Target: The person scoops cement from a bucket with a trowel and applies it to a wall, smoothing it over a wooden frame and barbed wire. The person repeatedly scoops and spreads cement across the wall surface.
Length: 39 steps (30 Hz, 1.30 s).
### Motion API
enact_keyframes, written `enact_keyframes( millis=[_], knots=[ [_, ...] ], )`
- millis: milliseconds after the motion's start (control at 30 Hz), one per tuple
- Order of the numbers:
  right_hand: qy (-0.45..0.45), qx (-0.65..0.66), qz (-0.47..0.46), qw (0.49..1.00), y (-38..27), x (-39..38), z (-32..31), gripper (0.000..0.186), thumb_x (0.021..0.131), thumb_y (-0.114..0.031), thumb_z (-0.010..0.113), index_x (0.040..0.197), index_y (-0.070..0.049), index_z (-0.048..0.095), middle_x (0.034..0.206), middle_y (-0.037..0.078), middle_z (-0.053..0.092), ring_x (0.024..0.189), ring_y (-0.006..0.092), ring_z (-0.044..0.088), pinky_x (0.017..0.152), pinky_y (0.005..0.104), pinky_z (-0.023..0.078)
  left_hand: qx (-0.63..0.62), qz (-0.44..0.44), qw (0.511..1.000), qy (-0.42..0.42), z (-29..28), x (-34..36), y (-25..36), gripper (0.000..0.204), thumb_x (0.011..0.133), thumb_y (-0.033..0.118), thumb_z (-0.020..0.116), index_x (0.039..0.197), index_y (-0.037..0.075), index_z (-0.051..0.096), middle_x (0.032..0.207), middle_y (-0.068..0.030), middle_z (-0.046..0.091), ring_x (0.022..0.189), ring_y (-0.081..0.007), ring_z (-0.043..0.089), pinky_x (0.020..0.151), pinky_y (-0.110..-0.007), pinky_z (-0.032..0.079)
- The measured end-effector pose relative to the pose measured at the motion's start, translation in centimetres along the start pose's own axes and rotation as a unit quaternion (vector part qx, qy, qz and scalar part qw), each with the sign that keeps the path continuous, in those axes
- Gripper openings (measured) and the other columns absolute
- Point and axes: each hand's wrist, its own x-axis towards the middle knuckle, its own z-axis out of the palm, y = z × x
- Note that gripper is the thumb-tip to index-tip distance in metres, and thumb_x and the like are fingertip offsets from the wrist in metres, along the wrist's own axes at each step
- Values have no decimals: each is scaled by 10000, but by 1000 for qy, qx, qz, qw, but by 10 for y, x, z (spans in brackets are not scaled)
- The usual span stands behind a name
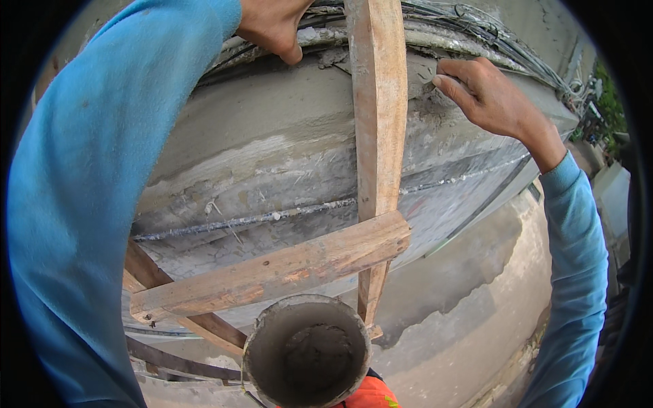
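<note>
My right hand (486,95) is at the wall just right of an upright wooden post (381,102). Its thumb and fingers are closed around something small and grey against rough mortar; what it is I cannot make out. My left hand (275,27) is high up, left of the post, by a bundle of cables and a pipe (326,35). Its thumb points down, while the other fingers are cut off by the frame's top. Below both hands runs a band of smooth grey plaster (272,109).
A slanting wooden crosspiece (272,275) meets the post. Under it a round bucket (250,353) holds grey wet mortar (326,347). Orange cloth (373,393) shows beside the bucket. A thin rod (272,216) crosses the wall, with a patchily plastered surface (469,292) far below.
</note>
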Motion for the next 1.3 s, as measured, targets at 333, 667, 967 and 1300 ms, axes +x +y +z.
enact_keyframes(
  millis=[333,667,967,1300],
  knots=[
    [-100,-12,-45,994,3,34,-11,470,1135,-383,607,1247,49,756,1050,247,757,886,334,733,841,447,601,17,-6,1000,-13,-6,1,2,1101,610,365,916,1511,-66,454,932,-266,745,859,-425,748,796,-472,625],
    [-159,-17,51,986,10,10,-22,494,1127,-418,617,1299,30,736,1034,218,722,931,352,694,883,465,559,-19,33,999,23,15,4,-11,1119,634,341,892,1548,-72,397,915,-258,739,837,-426,740,777,-467,617],
    [3,-31,-22,999,-8,-1,-7,300,1075,-170,613,924,53,743,652,224,649,597,372,669,660,491,562,35,14,999,22,0,0,-3,1125,635,369,912,1544,-62,408,924,-278,744,871,-426,759,788,-484,620],
    [-44,-66,205,976,-49,-16,-6,195,879,-67,636,898,52,789,837,278,767,803,437,794,721,530,654,167,-19,985,43,8,-1,0,1141,604,400,851,1552,-96,455,957,-316,749,904,-441,778,917,-475,670]
  ],
)
